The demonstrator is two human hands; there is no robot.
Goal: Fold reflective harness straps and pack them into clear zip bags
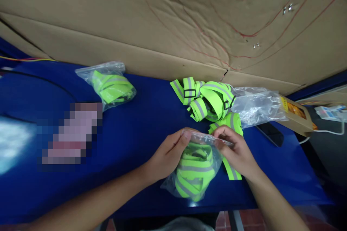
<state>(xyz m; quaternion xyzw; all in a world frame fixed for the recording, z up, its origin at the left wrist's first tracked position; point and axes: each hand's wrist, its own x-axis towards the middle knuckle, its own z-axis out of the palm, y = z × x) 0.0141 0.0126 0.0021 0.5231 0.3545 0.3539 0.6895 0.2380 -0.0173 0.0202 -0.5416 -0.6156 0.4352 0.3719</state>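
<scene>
Near the table's front edge, a clear zip bag [218,160] holds a rolled neon-yellow reflective strap [195,169] with grey stripes. My left hand [169,155] pinches the bag's top edge at its left corner, thumb on the near side. At the right end of the same edge, my right hand [235,149] grips the plastic between thumb and fingers. Whether the seal is closed cannot be made out. Just behind my right hand lies a heap of loose reflective straps [214,99] with black buckles, one strap end hanging forward beside the bag.
Another bagged strap [114,88] lies at the back left of the blue table [151,115]. Flat clear bags [257,106], a dark phone [270,133] and a cardboard box [299,115] are at right. A blurred-out pinkish object [74,131] lies left. Brown paper with red wires covers the back wall.
</scene>
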